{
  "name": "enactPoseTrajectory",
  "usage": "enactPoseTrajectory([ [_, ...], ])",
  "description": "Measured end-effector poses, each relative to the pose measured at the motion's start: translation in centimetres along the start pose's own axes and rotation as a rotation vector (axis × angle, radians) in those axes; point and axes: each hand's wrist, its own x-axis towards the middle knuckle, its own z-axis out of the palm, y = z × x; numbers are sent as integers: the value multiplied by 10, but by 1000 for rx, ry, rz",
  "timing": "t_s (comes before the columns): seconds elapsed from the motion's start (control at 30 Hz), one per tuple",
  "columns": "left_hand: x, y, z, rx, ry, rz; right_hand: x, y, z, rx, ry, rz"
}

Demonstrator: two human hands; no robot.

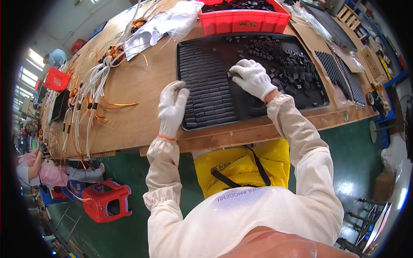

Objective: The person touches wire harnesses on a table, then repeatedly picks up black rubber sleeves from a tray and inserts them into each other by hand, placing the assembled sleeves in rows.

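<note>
A black tray [254, 109] lies on the wooden table in front of me. Its left half is packed with rows of small black blocks [206, 81], laid end to end. Loose black pieces [297, 73] are scattered over its right side. My left hand [171, 107], in a white glove, is at the tray's left rim beside the rows, with fingers and thumb apart. My right hand [253, 79], gloved too, hovers just right of the rows. Its fingers are curled and closed; whatever they pinch is too small and hidden to name.
A red bin [245, 21] of black pieces stands behind the tray. White cables with copper ends [92, 84] lie at left, near a plastic bag [183, 19]. Black textured sheets [340, 75] are at right. A red stool [106, 201] and another person [47, 170] are at left.
</note>
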Motion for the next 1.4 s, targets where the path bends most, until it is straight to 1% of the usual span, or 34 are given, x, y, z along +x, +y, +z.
enactPoseTrajectory([
  [0.03, 10, 8, 8, 55, -54, -2, 8, 4, 7, -105, -56, 16],
  [0.07, 18, 29, 17, 153, -87, 31, 13, 5, 12, -107, -98, 38],
  [0.17, 57, 45, 52, 195, -116, 153, 22, 13, 20, -44, -155, 14],
  [0.2, 71, 42, 66, 229, -118, 199, 22, 17, 21, -35, -117, -43],
  [0.23, 86, 37, 80, 264, -124, 245, 25, 22, 21, -29, -118, -45],
  [0.27, 97, 40, 94, 290, -120, 273, 27, 27, 20, 102, -25, 28],
  [0.3, 106, 41, 107, 260, -148, 188, 29, 33, 19, 229, 66, 95],
  [0.33, 114, 39, 119, 237, -140, 164, 31, 36, 19, 622, 96, 305],
  [0.37, 123, 37, 127, 216, -134, 144, 34, 41, 14, 899, 34, 488],
  [0.4, 131, 31, 133, 219, -132, 142, 32, 56, 23, 1062, 93, 482],
  [0.43, 139, 25, 137, 382, -75, 233, 37, 60, 22, 1224, 153, 472],
  [0.47, 148, 20, 140, 546, -14, 326, 35, 64, 15, 1301, 138, 533],
  [0.57, 167, -2, 147, 915, 29, 376, 35, 63, 8, 1373, 191, 554],
  [0.6, 172, -10, 151, 971, 38, 406, 35, 61, 5, 1289, 190, 525],
  [0.63, 177, -11, 154, 972, 35, 411, 38, 57, 7, 1051, 264, 434],
  [0.7, 185, -11, 160, 1209, -136, 401, 32, 53, -4, 611, 238, 402],
  [0.77, 189, -5, 166, 1261, -128, 425, 32, 51, -9, 573, 262, 386],
  [0.87, 202, 5, 175, 1420, -290, 218, 31, 50, -10, 544, 289, 344],
  [0.9, 207, 8, 177, 1451, -348, 183, 31, 49, -9, 558, 288, 312],
  [0.97, 213, 4, 182, 1490, -388, 193, 31, 47, -5, 459, 301, 212],
  [1.0, 219, 2, 184, 1491, -390, 206, 31, 45, -4, 430, 334, 190],
  [1.07, 225, 6, 185, 1558, -473, 206, 31, 45, -5, 404, 369, 166],
  [1.1, 225, 7, 187, 1560, -472, 206, 31, 46, -6, 422, 395, 175],
  [1.17, 224, 10, 190, 1555, -460, 294, 32, 46, -8, 442, 421, 184],
  [1.2, 223, 11, 194, 1556, -461, 294, 32, 46, -9, 439, 457, 179],
  [1.27, 216, 23, 204, 1146, -487, 462, 32, 46, -10, 436, 493, 175],
  [1.3, 209, 27, 214, 899, -513, 457, 32, 46, -12, 421, 505, 208],
  [1.33, 203, 30, 223, 755, -593, 518, 31, 47, -12, 407, 515, 241],
  [1.37, 193, 26, 236, 681, -584, 560, 30, 49, -10, 409, 509, 238],
  [1.4, 189, 15, 253, 300, -571, 341, 29, 53, -7, 410, 508, 279],
])
